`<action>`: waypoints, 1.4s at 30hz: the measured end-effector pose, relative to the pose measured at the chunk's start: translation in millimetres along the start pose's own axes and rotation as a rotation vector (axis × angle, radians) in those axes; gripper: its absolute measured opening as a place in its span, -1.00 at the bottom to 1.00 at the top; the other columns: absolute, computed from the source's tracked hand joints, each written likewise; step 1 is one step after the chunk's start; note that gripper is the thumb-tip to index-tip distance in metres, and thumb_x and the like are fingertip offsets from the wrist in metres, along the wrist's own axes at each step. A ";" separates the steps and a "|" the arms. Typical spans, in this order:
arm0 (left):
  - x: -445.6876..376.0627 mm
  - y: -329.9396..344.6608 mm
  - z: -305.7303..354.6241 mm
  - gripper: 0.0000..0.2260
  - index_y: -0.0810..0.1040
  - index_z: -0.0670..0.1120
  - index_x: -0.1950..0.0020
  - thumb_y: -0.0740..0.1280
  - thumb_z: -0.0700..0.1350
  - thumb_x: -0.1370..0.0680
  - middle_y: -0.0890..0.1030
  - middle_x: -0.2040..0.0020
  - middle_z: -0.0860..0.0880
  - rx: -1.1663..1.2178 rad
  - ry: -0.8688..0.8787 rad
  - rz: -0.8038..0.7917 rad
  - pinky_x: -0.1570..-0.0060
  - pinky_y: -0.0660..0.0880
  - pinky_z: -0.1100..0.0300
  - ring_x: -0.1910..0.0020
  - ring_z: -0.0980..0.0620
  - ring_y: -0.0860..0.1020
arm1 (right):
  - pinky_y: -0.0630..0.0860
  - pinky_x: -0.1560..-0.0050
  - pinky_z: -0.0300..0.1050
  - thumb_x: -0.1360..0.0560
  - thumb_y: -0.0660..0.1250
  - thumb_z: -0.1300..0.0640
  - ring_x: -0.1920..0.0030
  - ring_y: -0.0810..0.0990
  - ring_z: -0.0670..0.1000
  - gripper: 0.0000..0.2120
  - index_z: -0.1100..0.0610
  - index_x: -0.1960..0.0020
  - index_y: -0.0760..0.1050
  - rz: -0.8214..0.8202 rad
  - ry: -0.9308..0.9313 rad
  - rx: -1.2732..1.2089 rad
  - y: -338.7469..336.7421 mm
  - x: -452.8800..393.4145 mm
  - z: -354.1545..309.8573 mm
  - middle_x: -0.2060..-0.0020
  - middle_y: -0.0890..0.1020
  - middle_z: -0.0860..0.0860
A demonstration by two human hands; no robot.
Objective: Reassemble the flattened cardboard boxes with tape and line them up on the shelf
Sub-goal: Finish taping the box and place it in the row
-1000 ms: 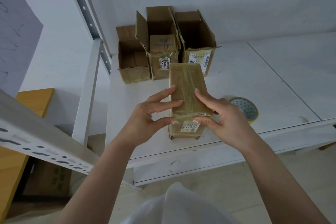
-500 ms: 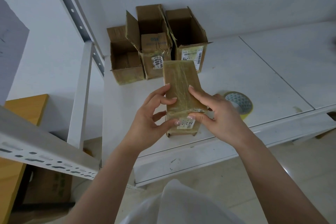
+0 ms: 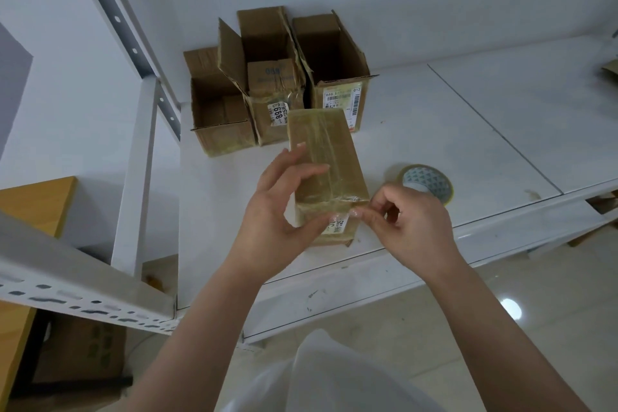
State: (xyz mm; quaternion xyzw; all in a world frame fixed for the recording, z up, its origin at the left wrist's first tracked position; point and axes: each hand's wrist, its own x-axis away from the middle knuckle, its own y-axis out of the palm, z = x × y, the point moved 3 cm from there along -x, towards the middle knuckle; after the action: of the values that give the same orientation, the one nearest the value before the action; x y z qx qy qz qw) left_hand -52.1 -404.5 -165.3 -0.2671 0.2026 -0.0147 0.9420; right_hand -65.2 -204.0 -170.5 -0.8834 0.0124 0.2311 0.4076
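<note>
- Brown corrugated cardboard, glossy under yellowish clear tape: one closed oblong box (image 3: pixel 326 174) standing on the white shelf (image 3: pixel 485 130) near its front edge, long taped face up, a white printed label on the near end.
- Left hand (image 3: pixel 277 211) at the box's left side, fingers straight and slightly spread across the taped top, thumb reaching along the near end by the label.
- Right hand (image 3: pixel 408 224) at the box's near right corner, fingers curled, thumb and forefinger tips pinching a crinkled bit of tape at the corner edge.
- Both forearms bare, rising from the bottom of the view; pale cloth between them, low down.
- One roll of tape (image 3: pixel 426 182), round, flat on the shelf just right of the box and partly behind the right hand; patterned core, yellowish rim.
- Smooth white metal shelf surface, scuffed in places, with a seam running back on the right.
- Three open cardboard boxes in a row at the back against the wall: left open box (image 3: pixel 220 110), low, flaps up; middle open box (image 3: pixel 267 77), taller, torn tape, a label reading 668; right open box (image 3: pixel 334 67), with a barcode label on its front.
- Perforated grey-white steel upright (image 3: pixel 133 47) slanting up at the left.
</note>
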 end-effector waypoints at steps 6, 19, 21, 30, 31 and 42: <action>-0.4 8.4 -0.1 -0.62 0.58 0.02 -0.26 0.47 -0.21 -0.47 0.48 -0.39 0.01 -0.021 -0.016 0.040 -0.47 0.24 0.18 -0.54 0.04 0.22 | 0.46 0.40 0.05 -0.46 0.40 -0.18 0.40 0.50 0.04 -0.57 0.18 0.29 0.49 -0.033 -0.028 -0.155 0.8 0.7 -0.9 0.44 0.54 -0.04; -1.2 5.5 -2.2 -0.59 0.55 0.10 -0.24 0.48 -0.22 -0.46 0.49 -0.37 0.03 0.066 -0.057 0.025 -0.34 0.43 -0.10 -0.53 0.07 0.21 | 0.53 0.20 0.00 -0.37 0.47 -0.10 0.24 0.56 -0.11 -0.77 -0.01 0.22 0.48 -0.141 -0.049 -0.206 1.7 -14.0 13.1 0.34 0.55 -0.22; -1.4 5.1 -3.0 -0.59 0.55 0.11 -0.23 0.48 -0.22 -0.45 0.50 -0.37 0.04 0.070 -0.059 0.023 -0.32 0.45 -0.11 -0.53 0.07 0.21 | 0.54 0.21 0.02 -0.38 0.48 -0.10 0.25 0.58 -0.10 -0.74 0.02 0.13 0.47 -0.126 -0.064 -0.154 2.8 -14.4 13.4 0.30 0.57 -0.20; -0.9 6.9 -7.0 -0.62 0.54 0.08 -0.27 0.38 -0.03 -0.45 0.49 -0.38 0.04 0.117 -0.051 0.013 -0.32 0.44 -0.13 -0.54 0.09 0.19 | 0.56 0.21 0.10 -0.52 0.32 -0.12 0.24 0.58 0.03 -0.46 0.03 -0.44 0.36 -0.162 -0.222 -0.100 6.0 -18.7 6.9 0.15 0.62 0.03; -1.1 7.4 -7.4 -0.63 0.54 0.08 -0.28 0.36 -0.02 -0.46 0.49 -0.38 0.04 0.111 -0.050 0.016 -0.32 0.45 -0.13 -0.54 0.09 0.19 | 0.55 0.22 0.10 -0.52 0.31 -0.10 0.25 0.58 0.05 -0.47 0.04 -0.43 0.38 -0.155 -0.219 -0.092 7.2 -18.7 6.4 0.19 0.61 0.04; -7.1 -1.1 -3.2 -0.51 0.48 0.01 -0.35 0.41 0.04 -0.43 0.48 -0.39 -0.03 -0.025 0.060 -0.067 -0.46 0.29 -0.08 -0.53 -0.04 0.22 | 0.46 -0.21 0.06 -0.51 0.25 -0.19 -0.24 0.43 0.16 -0.41 0.10 -0.43 0.41 -0.109 -0.334 0.035 5.5 -19.2 -0.1 -0.45 0.38 0.13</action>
State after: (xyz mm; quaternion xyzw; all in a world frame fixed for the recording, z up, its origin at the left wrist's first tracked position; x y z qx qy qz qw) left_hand -59.8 -406.1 -164.5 -0.2849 0.2220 -0.0516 0.9310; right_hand -83.5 -210.9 -166.4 -0.8248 -0.0996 0.3520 0.4311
